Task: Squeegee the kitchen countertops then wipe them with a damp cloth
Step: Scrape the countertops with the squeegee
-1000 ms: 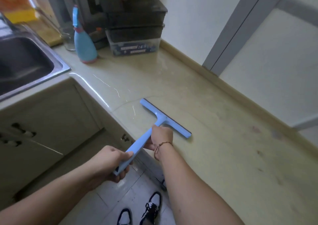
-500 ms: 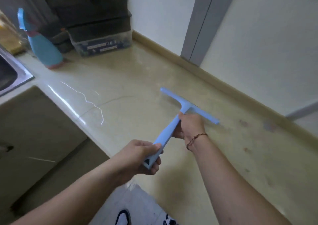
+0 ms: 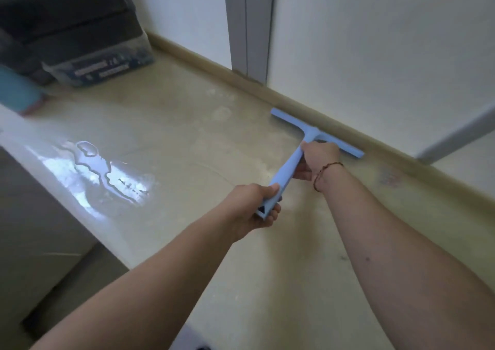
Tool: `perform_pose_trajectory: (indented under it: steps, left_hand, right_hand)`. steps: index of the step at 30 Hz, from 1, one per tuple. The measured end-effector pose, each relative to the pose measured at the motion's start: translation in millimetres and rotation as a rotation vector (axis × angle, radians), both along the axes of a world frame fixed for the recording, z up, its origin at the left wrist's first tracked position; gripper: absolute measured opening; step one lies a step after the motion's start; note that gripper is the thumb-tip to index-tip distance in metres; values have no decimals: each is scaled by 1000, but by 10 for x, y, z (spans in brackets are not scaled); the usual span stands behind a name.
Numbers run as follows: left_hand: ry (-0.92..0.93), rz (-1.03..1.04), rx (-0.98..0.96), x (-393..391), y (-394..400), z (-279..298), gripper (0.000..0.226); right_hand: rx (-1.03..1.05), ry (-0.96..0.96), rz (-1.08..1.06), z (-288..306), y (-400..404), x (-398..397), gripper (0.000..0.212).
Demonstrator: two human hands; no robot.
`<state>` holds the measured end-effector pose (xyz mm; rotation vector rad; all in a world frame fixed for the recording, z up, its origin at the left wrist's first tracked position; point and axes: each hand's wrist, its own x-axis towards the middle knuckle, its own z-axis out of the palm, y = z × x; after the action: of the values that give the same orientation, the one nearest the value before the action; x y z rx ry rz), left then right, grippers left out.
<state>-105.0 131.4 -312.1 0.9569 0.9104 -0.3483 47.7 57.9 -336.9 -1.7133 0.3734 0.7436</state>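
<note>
- A glossy beige stone surface (image 3: 187, 140) runs along a white wall, a puddle of water (image 3: 107, 167) near its front edge.
- Stacked dark plastic storage boxes (image 3: 88, 41) stand at the far left.
- A light-blue plastic squeegee (image 3: 316, 135) lies blade against the back upstand.
- The right hand (image 3: 317, 159) has its grip clenched on the upper handle; the left hand (image 3: 251, 210) clasps the handle's end.

White painted walls (image 3: 375, 41) meet a grey vertical frame strip (image 3: 249, 22); a beige upstand (image 3: 203, 57) runs along their foot, and daylight glares off pooled water (image 3: 107, 172) at left.
</note>
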Motion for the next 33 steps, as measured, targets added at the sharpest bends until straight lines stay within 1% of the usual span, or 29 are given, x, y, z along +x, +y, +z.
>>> perform_pose_trajectory:
  steps: [4, 7, 10, 14, 18, 23, 26, 30, 31, 33]
  left_hand:
    - [16, -18, -8, -151, 10, -9, 26]
    - [32, -36, 3, -449, 45, 0, 26]
    - [56, -56, 33, -893, 110, -18, 27]
    - [98, -56, 46, -1572, 159, -40, 27]
    - [140, -52, 37, -2266, 212, -47, 26]
    - [174, -61, 30, -2964, 268, -2, 24]
    - [164, -38, 19, -3146, 249, 46, 24]
    - [120, -13, 45, -3152, 230, 135, 25]
    - [120, -19, 51, -3182, 216, 145, 26]
    - [143, -42, 49, -3289, 171, 126, 26]
  right_hand:
    - [-19, 10, 23, -11, 4, -144, 16]
    - [-26, 29, 24, -8, 29, -431, 17]
    - [-41, 42, 3, -26, 97, -883, 13]
    - [-42, 50, 32, -37, 161, -1577, 15]
    - [-34, 74, 41, -30, 211, -2273, 14]
    - [-44, 92, 37, -29, 242, -2971, 14]
    - [-67, 58, 45, 2, 232, -3165, 15]
    - [-65, 48, 27, 50, 242, -3170, 15]
    - [-93, 19, 28, 46, 229, -3190, 15]
    - [-119, 20, 52, 56, 190, -3301, 15]
